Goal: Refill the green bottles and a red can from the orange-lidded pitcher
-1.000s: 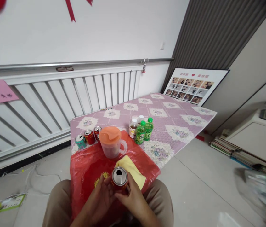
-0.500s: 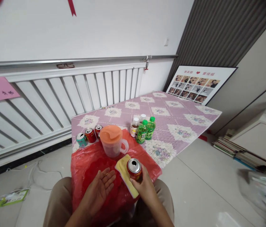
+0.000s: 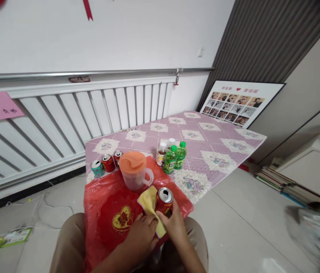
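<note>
My right hand [image 3: 172,223] is wrapped round a red drink can [image 3: 164,204], upright with its top opened. Beside the can is a folded yellow cloth [image 3: 147,199], its near part pinched by the fingers of my left hand [image 3: 144,229]. The thumb of that hand is hidden. Under both hands spreads a red plastic sheet [image 3: 94,197], and a round red plate with a gold heart [image 3: 107,233] shows left of my left hand. Just beyond the cloth stands a clear plastic pitcher [image 3: 133,181] with an orange lid.
A teal can [image 3: 97,169] and red cans [image 3: 108,163] stand left of the pitcher. To its right are green-capped bottles [image 3: 170,161] and white-capped bottles [image 3: 161,154]. The patterned tablecloth [image 3: 174,131] reaches towards a white radiator [image 3: 114,108] and a photo board [image 3: 235,102].
My left hand has turned from palm up and moved right onto the yellow cloth, uncovering the plate's gold heart. The can has shifted slightly right in my right hand.
</note>
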The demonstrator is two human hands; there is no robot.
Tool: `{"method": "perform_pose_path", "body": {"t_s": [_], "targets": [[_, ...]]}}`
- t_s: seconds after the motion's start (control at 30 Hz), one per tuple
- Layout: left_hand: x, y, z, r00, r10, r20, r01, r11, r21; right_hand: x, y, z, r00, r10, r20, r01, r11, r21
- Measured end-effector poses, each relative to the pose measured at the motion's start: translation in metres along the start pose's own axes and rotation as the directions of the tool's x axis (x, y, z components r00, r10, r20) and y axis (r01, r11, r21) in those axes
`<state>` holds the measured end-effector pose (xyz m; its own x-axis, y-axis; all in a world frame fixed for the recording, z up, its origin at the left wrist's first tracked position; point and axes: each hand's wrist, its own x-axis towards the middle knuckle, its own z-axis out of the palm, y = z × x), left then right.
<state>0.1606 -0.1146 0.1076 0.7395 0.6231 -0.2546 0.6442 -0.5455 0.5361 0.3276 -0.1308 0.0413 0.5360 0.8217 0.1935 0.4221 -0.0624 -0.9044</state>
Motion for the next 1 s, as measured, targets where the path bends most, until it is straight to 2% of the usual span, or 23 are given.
{"method": "perform_pose_path", "body": {"t_s": [0.17, 0.27, 0.43, 0.5, 0.6, 0.8, 1.0], "targets": [[0.007, 0.003, 0.001, 0.998, -0.04, 0.042, 0.035, 0.993, 0.11, 0.005, 0.001, -0.005, 0.991, 0.095, -0.091, -0.089, 0.994, 0.066], [0.012, 0.01, -0.005, 0.999, -0.048, -0.017, 0.049, 0.992, 0.116, 0.019, 0.001, -0.019, 0.983, 0.117, -0.145, -0.107, 0.992, 0.074], [0.035, 0.025, -0.008, 0.989, 0.076, -0.128, -0.07, 0.996, 0.049, 0.054, -0.002, -0.048, 0.972, 0.107, -0.207, -0.104, 0.994, 0.026], [0.045, 0.026, -0.002, 0.99, 0.08, -0.116, -0.078, 0.997, 0.023, 0.066, -0.002, -0.056, 0.968, 0.105, -0.229, -0.106, 0.994, 0.008], [0.057, 0.022, 0.009, 0.998, 0.044, -0.035, -0.044, 0.999, -0.003, 0.078, 0.0, -0.062, 0.966, 0.09, -0.243, -0.098, 0.995, -0.019], [0.064, 0.011, 0.018, 0.996, 0.05, 0.069, -0.046, 0.997, -0.058, 0.083, 0.007, -0.051, 0.986, 0.009, -0.168, -0.016, 0.999, -0.036], [0.066, 0.005, 0.016, 0.99, 0.079, 0.115, -0.066, 0.992, -0.111, 0.1, 0.009, -0.017, 0.995, -0.089, -0.052, 0.089, 0.996, 0.001]]}}
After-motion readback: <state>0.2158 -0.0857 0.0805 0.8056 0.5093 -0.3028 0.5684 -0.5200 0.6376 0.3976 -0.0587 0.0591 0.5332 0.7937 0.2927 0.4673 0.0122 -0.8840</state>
